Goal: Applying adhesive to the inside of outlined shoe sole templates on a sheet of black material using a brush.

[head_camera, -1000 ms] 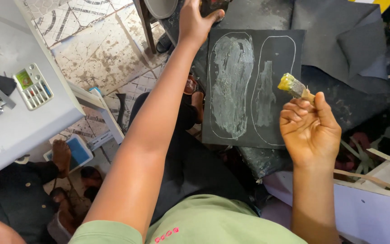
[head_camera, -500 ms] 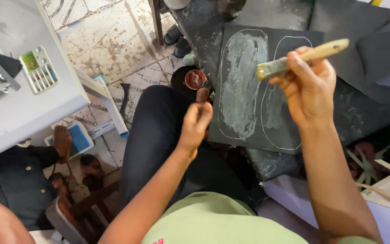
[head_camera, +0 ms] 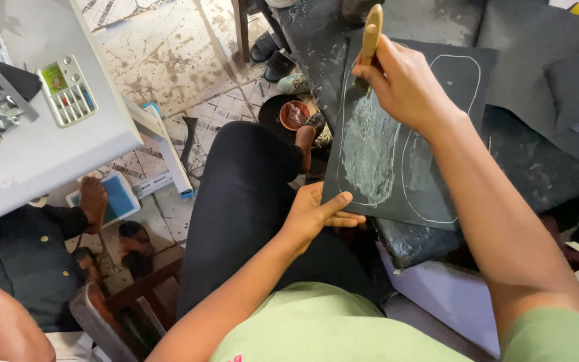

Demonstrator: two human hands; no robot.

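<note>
Black sheet [head_camera: 430,167]: left hand [head_camera: 313,218] pinches its corner; right hand [head_camera: 403,84] clasps brush [head_camera: 370,37].

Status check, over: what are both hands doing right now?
Left hand grips near corner of black sheet. Right hand holds wooden-handled brush against chalked sole outline, paste smeared inside. Nothing in the way.
</note>
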